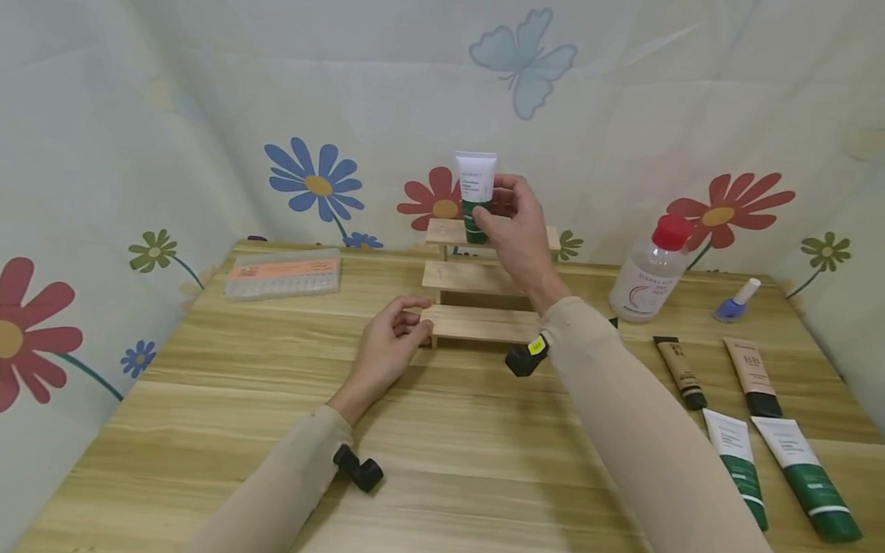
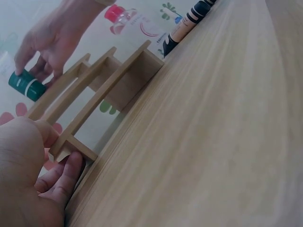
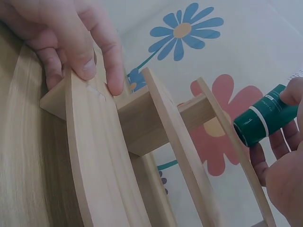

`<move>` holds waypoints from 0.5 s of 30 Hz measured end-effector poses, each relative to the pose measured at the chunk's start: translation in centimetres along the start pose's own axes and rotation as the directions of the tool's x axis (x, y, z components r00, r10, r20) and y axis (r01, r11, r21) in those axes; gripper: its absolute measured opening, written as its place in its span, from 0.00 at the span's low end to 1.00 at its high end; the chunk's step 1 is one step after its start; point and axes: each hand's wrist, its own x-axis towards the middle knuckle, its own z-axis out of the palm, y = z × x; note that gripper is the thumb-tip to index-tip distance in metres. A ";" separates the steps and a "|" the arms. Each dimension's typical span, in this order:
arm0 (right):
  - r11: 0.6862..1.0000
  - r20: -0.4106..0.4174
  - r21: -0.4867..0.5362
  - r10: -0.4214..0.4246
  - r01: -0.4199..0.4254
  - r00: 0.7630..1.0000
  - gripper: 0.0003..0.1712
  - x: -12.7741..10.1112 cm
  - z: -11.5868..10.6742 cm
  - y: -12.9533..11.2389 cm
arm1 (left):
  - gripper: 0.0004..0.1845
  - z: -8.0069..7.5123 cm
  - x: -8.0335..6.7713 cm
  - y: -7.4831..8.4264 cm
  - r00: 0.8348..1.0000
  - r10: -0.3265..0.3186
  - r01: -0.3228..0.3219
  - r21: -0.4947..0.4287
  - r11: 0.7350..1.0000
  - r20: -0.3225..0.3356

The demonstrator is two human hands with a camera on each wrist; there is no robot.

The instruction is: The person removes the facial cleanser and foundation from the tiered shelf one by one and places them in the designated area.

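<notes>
A small white and green squeeze tube stands upright in my right hand, pinched between thumb and fingers. Its green cap end is just at the top step of a three-tier wooden display stand; whether it touches the step I cannot tell. My left hand grips the left end of the lowest step. In the left wrist view, the left fingers curl under that end of the stand. The right wrist view shows the tube's green cap close beside the top board.
A flat clear case lies at the back left. On the right are a red-capped bottle, a blue nail polish bottle, a brown tube, a beige tube and two larger white-green tubes.
</notes>
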 end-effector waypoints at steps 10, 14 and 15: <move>0.999 -0.041 0.037 -0.029 0.031 0.999 0.25 -1.6 -1.9 -0.7 | 0.17 0.0 -0.1 0.2 1.000 -0.007 0.007 0.017 1.000 -0.005; 0.996 -0.054 0.043 -0.078 0.080 0.996 0.24 -2.3 -2.7 -1.2 | 0.17 0.0 -0.1 0.1 1.000 -0.008 0.008 0.024 1.000 -0.012; 0.995 -0.057 0.044 -0.087 0.090 0.995 0.24 -2.6 -2.9 -1.3 | 0.17 0.0 -0.1 0.1 1.000 -0.007 0.007 0.026 1.000 -0.010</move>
